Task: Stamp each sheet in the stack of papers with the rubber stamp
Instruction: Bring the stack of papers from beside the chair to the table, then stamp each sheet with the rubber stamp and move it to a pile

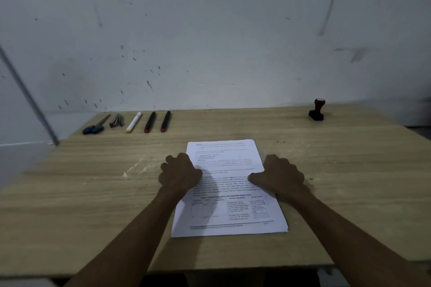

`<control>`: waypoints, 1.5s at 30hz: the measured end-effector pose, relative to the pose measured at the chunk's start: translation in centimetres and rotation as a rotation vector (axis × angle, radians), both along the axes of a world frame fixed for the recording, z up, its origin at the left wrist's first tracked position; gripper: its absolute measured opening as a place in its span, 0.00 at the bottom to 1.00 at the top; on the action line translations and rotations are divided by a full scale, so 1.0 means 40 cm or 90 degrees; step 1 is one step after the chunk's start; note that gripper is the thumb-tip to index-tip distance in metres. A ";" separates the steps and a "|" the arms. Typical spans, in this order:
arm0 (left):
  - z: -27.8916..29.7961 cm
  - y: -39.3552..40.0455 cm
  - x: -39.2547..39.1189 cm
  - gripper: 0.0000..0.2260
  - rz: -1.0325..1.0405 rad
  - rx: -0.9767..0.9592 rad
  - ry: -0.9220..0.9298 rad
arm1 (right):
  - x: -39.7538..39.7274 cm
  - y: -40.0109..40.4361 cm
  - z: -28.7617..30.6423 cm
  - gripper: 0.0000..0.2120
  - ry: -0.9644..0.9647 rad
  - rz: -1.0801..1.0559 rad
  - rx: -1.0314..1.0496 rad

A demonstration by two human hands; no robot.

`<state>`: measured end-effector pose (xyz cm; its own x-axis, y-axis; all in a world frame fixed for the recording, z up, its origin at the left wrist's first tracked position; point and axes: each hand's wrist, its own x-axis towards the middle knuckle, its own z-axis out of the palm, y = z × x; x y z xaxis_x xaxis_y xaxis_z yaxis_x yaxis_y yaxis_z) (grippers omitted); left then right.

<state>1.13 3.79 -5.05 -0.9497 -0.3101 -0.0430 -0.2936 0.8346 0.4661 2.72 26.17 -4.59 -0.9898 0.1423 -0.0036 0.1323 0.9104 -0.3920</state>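
Both loosely curled hands, left (pixel 179 171) and right (pixel 278 175), grip nothing, flanking the printed paper stack (pixel 229 207).

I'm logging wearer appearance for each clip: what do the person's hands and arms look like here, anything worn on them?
Both arms are bare from the bottom edge of the view to the fingers: no sleeves show. The left hand and right hand carry no gloves, watch or bracelet; rings cannot be made out in the dim light.

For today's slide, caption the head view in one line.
Both hands, left and right, rest on the paper stack; rubber stamp untouched.
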 end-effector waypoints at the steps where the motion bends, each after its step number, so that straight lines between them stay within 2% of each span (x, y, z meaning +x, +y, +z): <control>1: 0.005 0.003 -0.003 0.21 -0.004 -0.020 -0.010 | -0.002 0.002 -0.002 0.19 -0.003 0.004 -0.003; 4: 0.026 0.017 -0.013 0.23 -0.020 -0.058 -0.020 | -0.010 0.012 0.002 0.22 0.001 0.002 -0.026; 8: 0.041 0.061 -0.045 0.20 -0.085 -0.002 0.090 | -0.038 0.043 0.016 0.27 0.036 -0.036 -0.067; 11: 0.052 0.121 -0.083 0.13 -0.164 0.069 0.192 | -0.070 0.077 0.030 0.26 0.062 -0.076 -0.084; 14: 0.064 0.201 -0.130 0.09 -0.257 0.086 0.242 | -0.109 0.130 0.043 0.22 0.081 -0.118 -0.087; 20: 0.070 0.352 -0.229 0.10 -0.363 0.106 0.232 | -0.206 0.261 0.050 0.16 0.118 -0.192 -0.087; 28: 0.052 0.510 -0.382 0.09 -0.455 0.129 0.238 | -0.401 0.443 0.021 0.21 0.127 -0.309 -0.098; 32: 0.037 0.551 -0.454 0.09 -0.466 0.151 0.243 | -0.502 0.503 -0.004 0.22 0.135 -0.342 -0.129; 37: 0.023 0.573 -0.529 0.08 -0.470 0.163 0.260 | -0.619 0.545 -0.028 0.20 0.146 -0.318 -0.117; 45: 0.004 0.569 -0.587 0.06 -0.453 0.188 0.270 | -0.700 0.564 -0.062 0.21 0.172 -0.365 -0.090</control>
